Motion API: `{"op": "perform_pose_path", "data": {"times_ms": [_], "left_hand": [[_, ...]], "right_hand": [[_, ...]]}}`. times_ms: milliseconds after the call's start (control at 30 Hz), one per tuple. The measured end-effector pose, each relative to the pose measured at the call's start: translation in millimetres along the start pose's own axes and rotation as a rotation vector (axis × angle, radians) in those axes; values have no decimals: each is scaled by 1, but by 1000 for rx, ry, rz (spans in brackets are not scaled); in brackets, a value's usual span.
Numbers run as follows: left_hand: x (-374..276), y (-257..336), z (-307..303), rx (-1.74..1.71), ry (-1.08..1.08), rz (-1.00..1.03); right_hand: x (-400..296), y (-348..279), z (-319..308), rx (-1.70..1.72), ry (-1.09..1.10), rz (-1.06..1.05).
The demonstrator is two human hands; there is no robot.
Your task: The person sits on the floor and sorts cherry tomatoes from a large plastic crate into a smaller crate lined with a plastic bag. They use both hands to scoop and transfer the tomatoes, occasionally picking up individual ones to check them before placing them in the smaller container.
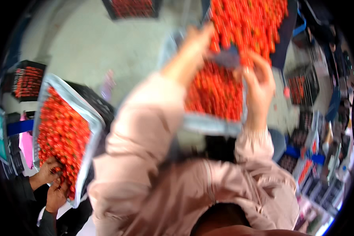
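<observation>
My left hand (201, 39), blurred by motion, is at the left edge of a heap of red cherry tomatoes (250, 23). Whether it grips anything cannot be made out. The heap lies on a dark surface (284, 38) at the upper right. At the near edge of that heap, my right hand (258, 73) has its thumb and fingers around a cherry tomato (247, 62). Below both hands is a crate with a pale liner (215, 122), holding more cherry tomatoes (215, 91). A dark, blurred edge (227, 57) shows between my hands.
On the left, another person's hands (54, 183) reach into a lined crate (97, 124) of cherry tomatoes. Black crates with red produce stand at the far left (29, 81), top (132, 10) and right (303, 85). A purple object (107, 85) lies on the floor.
</observation>
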State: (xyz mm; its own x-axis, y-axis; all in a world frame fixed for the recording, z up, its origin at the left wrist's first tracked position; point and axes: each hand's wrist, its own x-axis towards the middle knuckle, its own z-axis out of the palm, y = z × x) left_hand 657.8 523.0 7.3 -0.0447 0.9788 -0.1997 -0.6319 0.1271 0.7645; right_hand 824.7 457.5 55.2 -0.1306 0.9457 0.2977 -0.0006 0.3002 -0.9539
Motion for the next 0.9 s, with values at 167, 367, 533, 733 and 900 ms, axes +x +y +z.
{"op": "perform_pose_path", "data": {"times_ms": [167,367,533,733,900], "left_hand": [[12,9,2,183,106,-187],[4,11,-3,53,95,-99],[16,-4,-1,185,81,-155],[18,-8,-5,205,113,-158],[26,-14,-16,95,-58,-54]], "right_hand": [[138,-37,86,-178,62,-813],[187,-24,116,-727,61,-976],[111,60,25,-969,94,-634],[73,78,14,-1022,-222,-631],[63,79,-1,-869,-197,-681]]}}
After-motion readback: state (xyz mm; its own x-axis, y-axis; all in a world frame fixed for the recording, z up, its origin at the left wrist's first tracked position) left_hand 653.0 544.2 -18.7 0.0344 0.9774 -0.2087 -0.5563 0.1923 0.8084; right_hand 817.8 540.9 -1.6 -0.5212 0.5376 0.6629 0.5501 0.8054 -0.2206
